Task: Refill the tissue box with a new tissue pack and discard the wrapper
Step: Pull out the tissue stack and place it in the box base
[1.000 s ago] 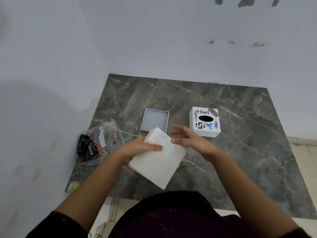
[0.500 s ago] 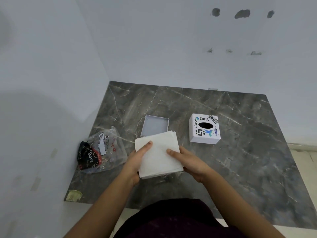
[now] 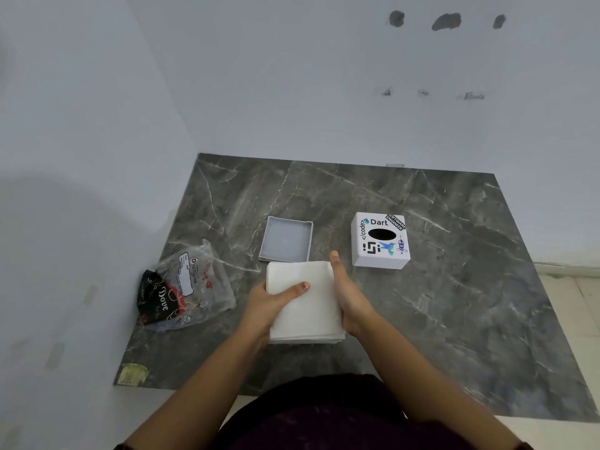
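Pale blue-grey walls met in a corner behind the dark marbled tabletop (image 3: 454, 287), and we looked down on our own forearms reaching over it. Between our hands sat the stack of tissues (image 3: 308, 306), plain white, unwrapped, its sheet edges showing as thin layers along the near side. It was roughly rectangular, its long axis running away from us toward the wall, its far edge just short of the grey tray-like box base (image 3: 285, 240). Our left hand (image 3: 269, 303) gripped the stack's left edge, thumb laid across the top; our right hand (image 3: 349, 297) pressed flat against the right edge, fingers pointing away from us. Whether the stack rested on the tabletop or was lifted just above it, we could not tell. To the right stood the white box cover (image 3: 380, 241), stickered, with a dark oval slot facing up. Left of us lay the crumpled clear wrapper (image 3: 191, 287), beside the wall.
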